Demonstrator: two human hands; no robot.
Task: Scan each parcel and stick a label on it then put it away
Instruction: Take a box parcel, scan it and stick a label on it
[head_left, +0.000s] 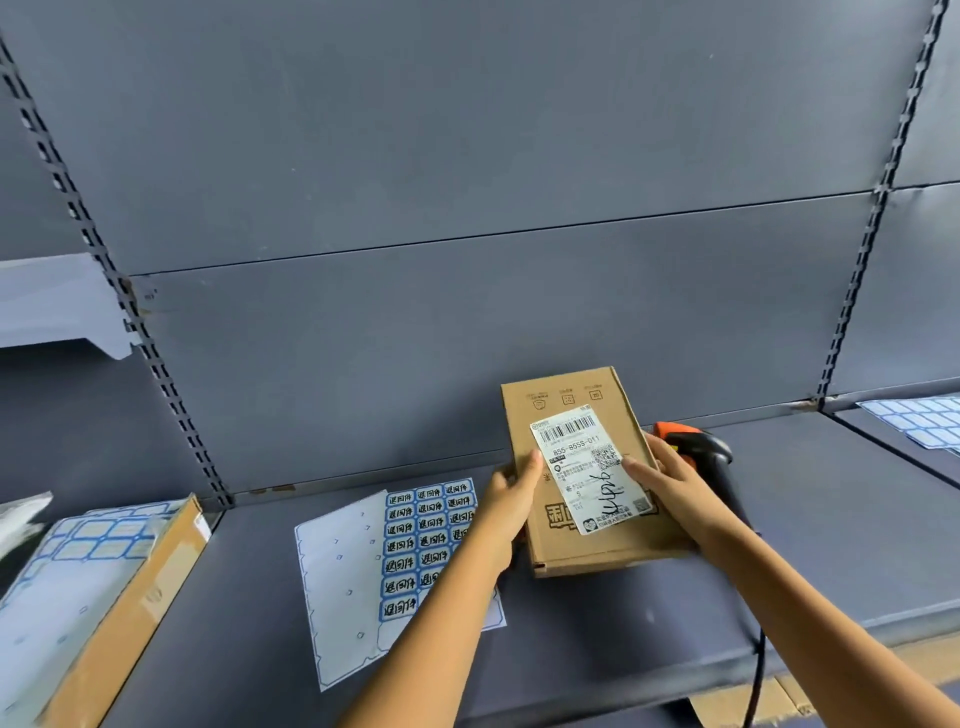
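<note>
**Parcel held in both hands over the shelf**

The view is filled by a grey back panel (467, 156), which is divided by slotted uprights (119, 286). Beneath it a wide grey shelf (831, 519) is seen, and a smaller pale shelf (52, 306) is fixed higher up at the far left.

At the left end of the wide shelf a long cardboard box (130, 613) is laid flat, and its top is covered by a sheet of blue-framed blank labels (78, 561). Near the middle of the shelf a label sheet (363, 571) is spread flat; its left part is peeled bare, while blue printed stickers are left on its right part, which is partly hidden by the left forearm. More blue-framed sheets (919, 421) are seen on the neighbouring shelf at the far right.

The parcel (613, 551), a flat brown carton, is held right of centre, over the shelf and just right of the label sheet, with its far end tilted up. Whether it touches the shelf cannot be told. A white shipping label (587, 467) with a barcode and handwritten marks is stuck on its face.

The parcel's left edge is gripped by the left hand (511, 499), the thumb being laid on top. Its right edge is gripped by the right hand (670, 478), whose thumb is pressed on the shipping label.

Just behind the right hand a black and orange scanner (701, 447) is partly seen, with its cable (758, 670) hung over the shelf's front edge.
</note>
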